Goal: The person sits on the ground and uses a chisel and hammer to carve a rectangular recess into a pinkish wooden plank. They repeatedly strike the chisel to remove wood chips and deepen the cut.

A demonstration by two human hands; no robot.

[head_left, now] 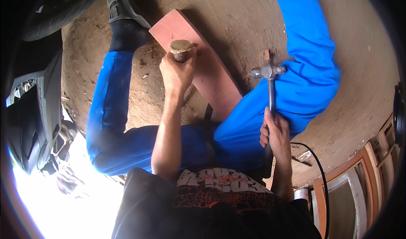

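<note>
My left hand (177, 72) is closed around an upright, round-handled tool (180, 47) that looks like a chisel. Its flat, tan top is frayed and spread wide; the lower end is hidden by my hand. Beneath it lies a thick reddish wooden plank (213, 80), running from the far left toward my lap between my legs. A small nail-like bit (172, 35) shows on the plank beyond the tool. In my right hand (277, 133) is a ball-peen hammer (271, 89), gripped along its handle. The hammer's metal head is over my bent right knee, apart from the plank.
My blue-trousered legs flank the plank on the brown dirt floor (245, 19). Dark parts of a motorcycle (31, 116) stand at the left. A black cable (322, 171) curves down at the right, near wooden frames (366, 175). A sandal (122, 6) covers my left foot.
</note>
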